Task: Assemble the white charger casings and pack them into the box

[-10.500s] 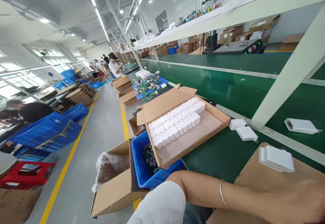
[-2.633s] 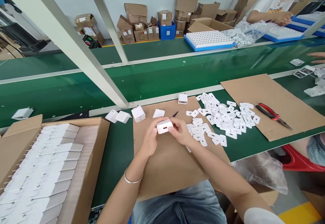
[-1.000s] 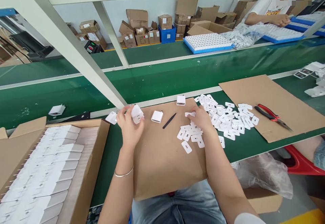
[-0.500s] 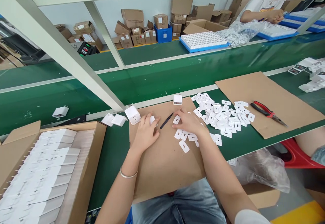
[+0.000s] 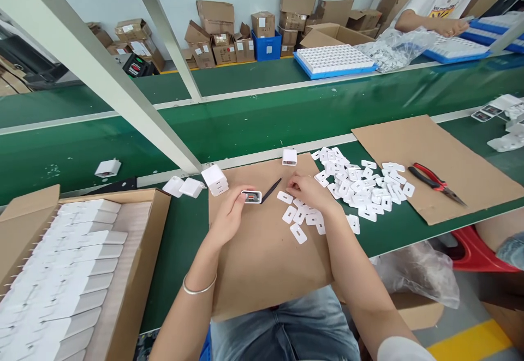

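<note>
My left hand (image 5: 230, 215) is closed around a white charger housing (image 5: 251, 197); its open end faces me and shows metal parts inside. Beside it, a black pen-like tool (image 5: 271, 191) lies on the cardboard sheet (image 5: 270, 274). My right hand (image 5: 308, 191) hovers over the sheet's right part with its fingertips pressed together; whatever they may hold is hidden. Just below those fingers lie several loose white slotted cover plates (image 5: 298, 233). A larger heap of the same plates (image 5: 360, 186) spreads to the right. Another open housing (image 5: 289, 157) stands at the sheet's back edge.
On the left, a carton (image 5: 141, 263) holds rows of white chargers. More white chargers (image 5: 214, 179) stand by the frame post (image 5: 164, 126). Red-handled pliers (image 5: 437, 182) lie on a second cardboard sheet (image 5: 446, 148). Across the bench, a person (image 5: 434, 12) works near blue-edged trays (image 5: 335, 62).
My left hand has turned the housing so its open end shows. My right hand has lifted off the near plate and moved slightly right, fingers drawn together. The view has shifted a little.
</note>
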A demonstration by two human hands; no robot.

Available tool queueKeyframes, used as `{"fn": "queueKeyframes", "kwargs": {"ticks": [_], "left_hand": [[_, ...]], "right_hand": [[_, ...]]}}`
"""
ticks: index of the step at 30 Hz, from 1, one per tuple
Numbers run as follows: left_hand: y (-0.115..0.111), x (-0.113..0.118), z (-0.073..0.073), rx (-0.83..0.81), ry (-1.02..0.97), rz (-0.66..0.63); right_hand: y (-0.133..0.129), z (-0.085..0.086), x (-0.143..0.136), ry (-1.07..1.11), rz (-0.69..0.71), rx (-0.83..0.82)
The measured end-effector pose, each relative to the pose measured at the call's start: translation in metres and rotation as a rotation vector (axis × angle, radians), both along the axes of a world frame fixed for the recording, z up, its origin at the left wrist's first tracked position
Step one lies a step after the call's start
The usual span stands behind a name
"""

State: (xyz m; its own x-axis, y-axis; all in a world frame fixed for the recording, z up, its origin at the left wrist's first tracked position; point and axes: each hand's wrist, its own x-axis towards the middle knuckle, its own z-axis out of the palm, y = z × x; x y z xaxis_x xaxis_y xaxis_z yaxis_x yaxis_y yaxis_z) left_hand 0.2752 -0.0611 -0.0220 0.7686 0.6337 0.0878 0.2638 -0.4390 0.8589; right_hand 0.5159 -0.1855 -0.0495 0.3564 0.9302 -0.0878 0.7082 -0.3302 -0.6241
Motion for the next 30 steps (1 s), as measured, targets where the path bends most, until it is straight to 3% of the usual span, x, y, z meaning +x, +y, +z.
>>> {"fn": "queueKeyframes", "kwargs": {"ticks": [7,12,19,23,27,30], "left_hand": [[-0.015,0.0,0.001,-0.133,-0.328,0.034],[-0.019,0.001,0.002,-0.117,-0.413,0.045],[-0.019,-0.003,0.001,-0.062,-0.395,0.096],[-0.02,-0.004,0.008,0.065,-0.254,0.09],[-0.025,0.002,0.011,0.139,-0.163,0.209],[-0.028,0.006,0.008,0.152,-0.176,0.287]], "right_hand": [[-0.002,0.006,-0.007,-0.044,0.08,-0.053],[0.001,0.011,-0.012,-0.004,0.047,-0.044],[0.001,0.011,-0.01,-0.043,0.009,-0.011],[0.006,0.004,-0.011,-0.196,-0.039,0.156],[0.017,-0.003,-0.023,-0.264,0.171,0.219],[0.023,-0.004,-0.031,-0.239,0.231,0.193]]}}
